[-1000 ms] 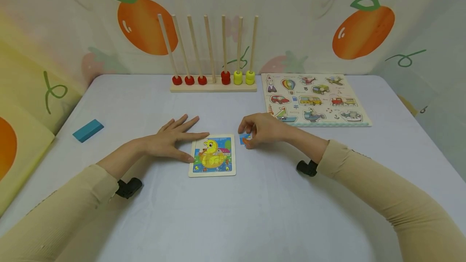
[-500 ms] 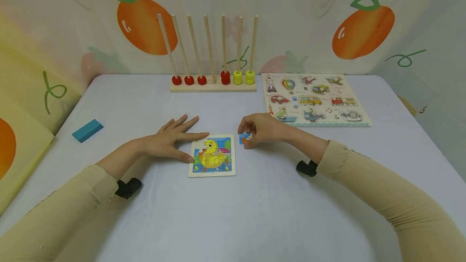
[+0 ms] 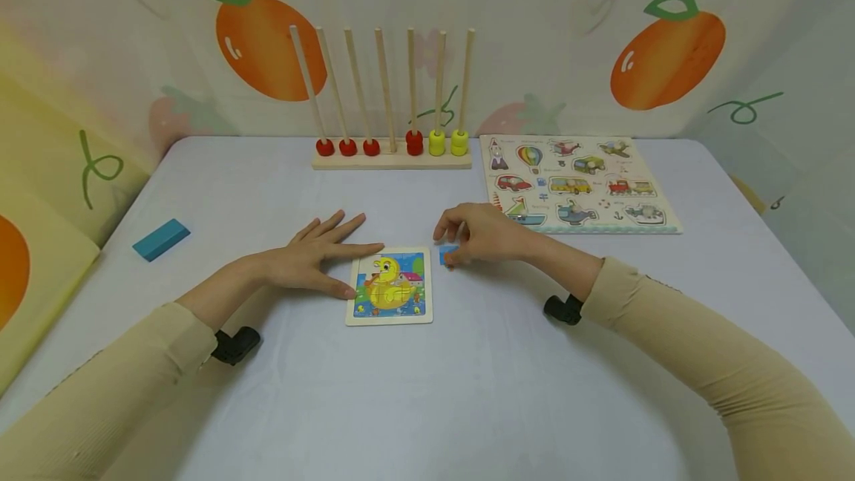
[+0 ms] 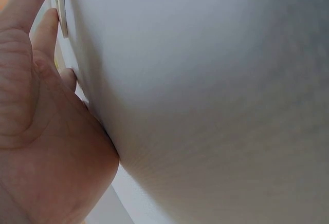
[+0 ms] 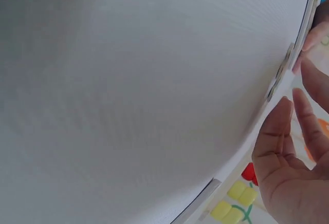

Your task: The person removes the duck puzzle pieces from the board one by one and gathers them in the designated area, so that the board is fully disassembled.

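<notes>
A square puzzle (image 3: 394, 289) with a pale wooden frame shows a yellow duck. A bare pale patch lies at its upper left. My left hand (image 3: 309, 262) rests with spread fingers at the puzzle's left side, thumb and index finger touching the frame. Just right of the puzzle, a small blue puzzle piece (image 3: 446, 252) lies on the table, partly covered by my right hand (image 3: 486, 232). That hand's thumb is at the piece, while its other fingers arch above. In the right wrist view, the fingers (image 5: 275, 131) are apart with nothing seen between them.
Behind the hands stands a wooden rack (image 3: 392, 162) with tall pegs and red and yellow beads. A vehicle puzzle board (image 3: 581, 184) lies at the back right, close to the right wrist. A blue block (image 3: 161, 240) sits at the left.
My right hand has risen slightly, and its fingers have loosened about the blue piece. The left hand and the duck puzzle stay put.
</notes>
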Demonstrator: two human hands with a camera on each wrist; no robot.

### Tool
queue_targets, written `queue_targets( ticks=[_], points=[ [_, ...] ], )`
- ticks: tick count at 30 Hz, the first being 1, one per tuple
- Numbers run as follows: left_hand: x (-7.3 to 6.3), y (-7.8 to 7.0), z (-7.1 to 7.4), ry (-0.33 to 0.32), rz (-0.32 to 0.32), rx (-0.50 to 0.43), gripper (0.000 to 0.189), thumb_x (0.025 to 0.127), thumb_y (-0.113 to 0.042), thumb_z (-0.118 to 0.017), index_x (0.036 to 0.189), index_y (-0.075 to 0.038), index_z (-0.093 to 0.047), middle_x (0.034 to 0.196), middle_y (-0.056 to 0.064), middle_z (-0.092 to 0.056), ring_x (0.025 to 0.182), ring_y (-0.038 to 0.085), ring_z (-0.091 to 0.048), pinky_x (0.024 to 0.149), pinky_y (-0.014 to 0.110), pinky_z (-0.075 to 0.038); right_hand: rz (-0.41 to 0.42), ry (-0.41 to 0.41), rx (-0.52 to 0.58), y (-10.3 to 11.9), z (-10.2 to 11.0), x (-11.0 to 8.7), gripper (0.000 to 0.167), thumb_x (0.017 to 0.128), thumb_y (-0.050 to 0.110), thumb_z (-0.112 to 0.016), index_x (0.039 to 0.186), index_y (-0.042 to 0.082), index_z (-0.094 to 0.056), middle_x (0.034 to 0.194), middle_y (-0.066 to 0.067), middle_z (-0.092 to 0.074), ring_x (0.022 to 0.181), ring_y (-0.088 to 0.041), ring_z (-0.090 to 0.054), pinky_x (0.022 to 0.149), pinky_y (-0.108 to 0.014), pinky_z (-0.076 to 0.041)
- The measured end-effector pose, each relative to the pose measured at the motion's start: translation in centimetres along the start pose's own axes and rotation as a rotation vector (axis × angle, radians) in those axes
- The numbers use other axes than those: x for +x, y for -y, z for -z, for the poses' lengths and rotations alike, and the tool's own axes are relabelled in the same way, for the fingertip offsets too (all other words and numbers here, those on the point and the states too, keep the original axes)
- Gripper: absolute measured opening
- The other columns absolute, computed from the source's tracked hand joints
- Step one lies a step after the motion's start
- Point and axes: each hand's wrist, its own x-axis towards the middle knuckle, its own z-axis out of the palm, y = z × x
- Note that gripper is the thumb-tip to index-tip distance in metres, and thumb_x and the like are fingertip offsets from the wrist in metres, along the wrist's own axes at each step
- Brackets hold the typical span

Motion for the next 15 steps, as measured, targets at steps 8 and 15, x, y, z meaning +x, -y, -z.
queue_targets(
  ticks=[8, 15],
  points=[
    [0.1, 0.1, 0.0, 0.0, -0.012, 0.002, 0.08, 0.081, -0.055, -0.072, 0.151, -0.038, -0.037, 0.17, 0.009, 0.0, 0.154, 0.044, 0.012, 0.12, 0.069, 0.009, 0.007, 0.013, 0.077, 0.9, -0.3, 0.4, 0.021, 0.088, 0.016, -0.072, 0.108, 0.012, -0.069, 0.101, -0.008, -0.062, 0.071, -0.016, -0.059, 0.062, -0.023, -0.05],
    [0.0, 0.1, 0.0, -0.002, -0.019, -0.002, 0.08, 0.081, -0.055, -0.072, 0.151, -0.037, -0.037, 0.17, 0.011, 0.0, 0.154, 0.046, 0.012, 0.118, 0.071, 0.009, 0.034, 0.025, 0.088, 2.2, -0.7, 1.0, 0.021, 0.088, 0.016, -0.072, 0.109, 0.011, -0.069, 0.104, -0.007, -0.061, 0.07, -0.015, -0.059, 0.059, -0.022, -0.049]
  ],
)
